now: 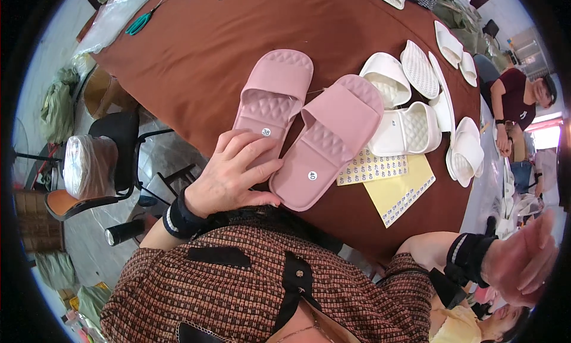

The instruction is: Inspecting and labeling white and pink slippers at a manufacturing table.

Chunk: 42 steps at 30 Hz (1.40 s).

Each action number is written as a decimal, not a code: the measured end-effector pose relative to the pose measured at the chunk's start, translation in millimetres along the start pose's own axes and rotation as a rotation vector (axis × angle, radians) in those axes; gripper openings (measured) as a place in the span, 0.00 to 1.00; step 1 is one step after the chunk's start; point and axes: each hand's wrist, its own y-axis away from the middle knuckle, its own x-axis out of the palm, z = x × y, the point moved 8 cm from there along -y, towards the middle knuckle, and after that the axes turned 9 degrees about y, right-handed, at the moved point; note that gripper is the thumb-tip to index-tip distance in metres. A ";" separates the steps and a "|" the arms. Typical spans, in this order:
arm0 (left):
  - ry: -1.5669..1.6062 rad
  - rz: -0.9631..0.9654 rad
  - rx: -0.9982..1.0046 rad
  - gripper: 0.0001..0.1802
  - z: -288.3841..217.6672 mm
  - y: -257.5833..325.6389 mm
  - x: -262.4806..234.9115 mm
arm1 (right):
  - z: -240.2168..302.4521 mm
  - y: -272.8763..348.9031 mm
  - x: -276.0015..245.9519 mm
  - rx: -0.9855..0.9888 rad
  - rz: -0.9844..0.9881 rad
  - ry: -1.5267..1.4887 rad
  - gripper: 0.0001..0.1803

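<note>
Two pink slippers lie side by side on the brown cloth in front of me, toes pointing away. Each has a small round white sticker on its insole. My left hand (241, 173) rests on the heel half of the left pink slipper (276, 75), fingers spread. Its index finger and thumb reach the edge of the right pink slipper (335, 138). Out at the right, off the table, my right hand (520, 260) is raised and somewhat blurred; its fingers look stretched out with nothing visible in them. Yellow sticker sheets (397, 194) lie right of the pink pair.
Several white slippers (392, 133) lie at the table's right on the brown cloth (196, 63). Teal-handled scissors (138, 24) lie far left by clear plastic bags. A black chair (116, 143) stands left of the table. Other people (516, 102) are at the right.
</note>
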 end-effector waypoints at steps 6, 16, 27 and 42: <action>0.106 -0.046 -0.037 0.37 11.2 -0.2 -9.3 | -42.5 2.6 1.8 0.032 -0.064 0.213 0.11; 0.080 -0.055 -0.055 0.38 12.1 1.4 -8.1 | -178.4 8.4 81.0 0.365 0.450 0.926 0.14; 0.188 -0.240 -0.277 0.13 39.9 0.8 -19.7 | -209.8 40.4 111.6 0.327 0.786 1.152 0.24; 0.165 -0.134 -0.384 0.10 51.7 -17.5 -11.4 | -219.1 48.1 113.2 0.341 0.800 1.112 0.24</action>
